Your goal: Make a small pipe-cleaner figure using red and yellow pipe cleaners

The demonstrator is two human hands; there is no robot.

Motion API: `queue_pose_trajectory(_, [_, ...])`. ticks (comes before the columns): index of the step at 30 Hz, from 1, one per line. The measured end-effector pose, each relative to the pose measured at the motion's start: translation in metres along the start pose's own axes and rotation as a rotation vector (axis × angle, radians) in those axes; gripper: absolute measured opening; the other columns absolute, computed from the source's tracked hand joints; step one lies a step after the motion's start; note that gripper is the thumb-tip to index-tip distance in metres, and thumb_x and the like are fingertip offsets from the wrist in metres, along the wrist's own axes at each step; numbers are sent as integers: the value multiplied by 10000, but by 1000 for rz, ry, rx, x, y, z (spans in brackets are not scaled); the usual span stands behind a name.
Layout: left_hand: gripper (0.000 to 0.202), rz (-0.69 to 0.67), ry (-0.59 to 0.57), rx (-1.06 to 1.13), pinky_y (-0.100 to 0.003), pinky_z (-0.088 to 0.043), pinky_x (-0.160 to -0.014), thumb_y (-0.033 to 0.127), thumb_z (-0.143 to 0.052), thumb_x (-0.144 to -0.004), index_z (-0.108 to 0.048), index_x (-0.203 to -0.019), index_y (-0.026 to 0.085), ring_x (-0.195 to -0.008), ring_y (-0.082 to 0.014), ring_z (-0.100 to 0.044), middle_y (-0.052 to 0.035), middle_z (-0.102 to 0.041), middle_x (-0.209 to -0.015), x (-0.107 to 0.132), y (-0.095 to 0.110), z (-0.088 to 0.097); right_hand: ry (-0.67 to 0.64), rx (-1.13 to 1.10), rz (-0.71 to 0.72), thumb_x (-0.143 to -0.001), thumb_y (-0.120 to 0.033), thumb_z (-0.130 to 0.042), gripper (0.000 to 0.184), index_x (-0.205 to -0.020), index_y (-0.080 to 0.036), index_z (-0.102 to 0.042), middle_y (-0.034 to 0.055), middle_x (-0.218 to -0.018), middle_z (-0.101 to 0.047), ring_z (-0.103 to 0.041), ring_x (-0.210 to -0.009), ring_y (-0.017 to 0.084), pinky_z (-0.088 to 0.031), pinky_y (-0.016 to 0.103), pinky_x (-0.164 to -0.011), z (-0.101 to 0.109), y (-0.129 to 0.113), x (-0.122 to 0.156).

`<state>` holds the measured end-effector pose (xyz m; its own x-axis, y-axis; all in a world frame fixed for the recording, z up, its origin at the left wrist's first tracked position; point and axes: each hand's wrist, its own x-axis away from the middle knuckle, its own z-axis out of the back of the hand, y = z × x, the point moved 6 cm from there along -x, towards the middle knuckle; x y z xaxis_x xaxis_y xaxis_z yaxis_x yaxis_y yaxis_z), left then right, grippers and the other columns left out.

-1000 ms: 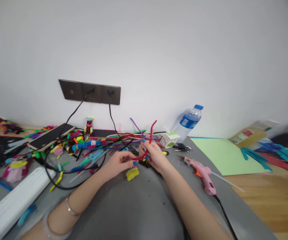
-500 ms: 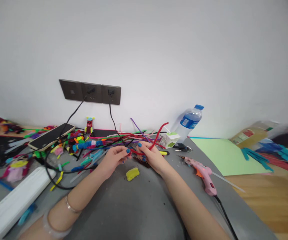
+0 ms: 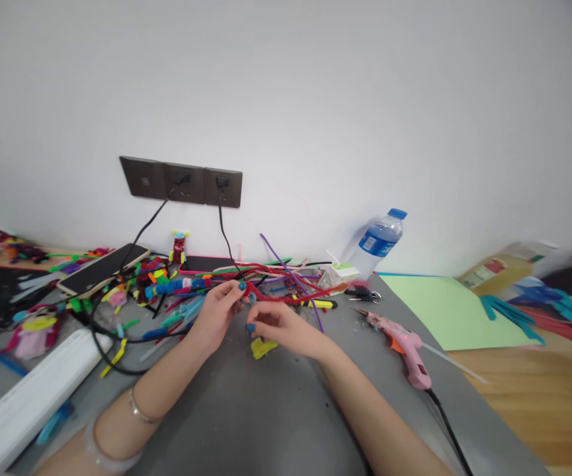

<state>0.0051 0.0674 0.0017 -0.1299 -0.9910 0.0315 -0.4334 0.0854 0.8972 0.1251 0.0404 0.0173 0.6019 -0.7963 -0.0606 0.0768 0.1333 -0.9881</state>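
My left hand pinches one end of a red pipe cleaner above the grey mat. That pipe cleaner runs to the right, low over the pile of coloured pipe cleaners. My right hand is just below it, fingers curled with the tips close to the red strand. A small yellow piece lies on the mat under my right hand, partly hidden by it.
A pink glue gun with a black cord lies to the right. Behind it stand a water bottle and a small white and green carton. Green paper lies at right. A white power strip, cables and craft figures crowd the left.
The red pipe cleaner's free end has dropped from pointing up to lying nearly flat. My right hand has slid down and left; my left hand has risen slightly.
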Motion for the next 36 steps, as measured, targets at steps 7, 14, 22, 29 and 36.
queue_pose_trajectory(7, [365,16,15,97,-184,-394,-535,383,-846,-624,-552,-659,171,-565,-75,-429,56,-482,-608,0,1,-1,80,12,43,-846,-364,-637,198,-772,-183,-601,-24,-646,-559,-500,-573,102,-390,224,-551,5,-3,-1])
queue_pose_trajectory(14, [337,-60,68,28,-189,-368,-535,387,-777,-698,-509,-665,185,-589,-89,-418,52,-428,-626,-2,2,7,641,365,486,-946,-354,-501,325,-681,-194,-599,11,-603,-564,-485,-547,138,-381,279,-549,42,-41,26])
queue_pose_trajectory(22, [274,-281,-51,-419,-224,-290,-524,385,-651,-827,-554,-680,174,-567,-101,-375,35,-449,-626,0,10,0,578,857,664,-902,-185,-589,124,-994,-229,-660,71,-1010,-731,-650,-982,228,-442,415,-907,29,-54,25])
queue_pose_trajectory(29, [268,-281,-51,-319,-223,-312,-557,394,-678,-817,-578,-705,172,-603,-104,-403,27,-481,-665,1,9,1,497,765,482,-931,-204,-548,121,-957,-201,-666,63,-860,-705,-629,-801,188,-490,299,-720,27,-33,14])
queue_pose_trajectory(36, [329,-94,7,-39,-205,-354,-572,426,-796,-691,-594,-668,168,-611,-95,-417,31,-498,-654,1,2,0,441,829,464,-979,-201,-443,225,-978,-181,-667,68,-801,-692,-603,-735,179,-453,288,-663,22,-37,17])
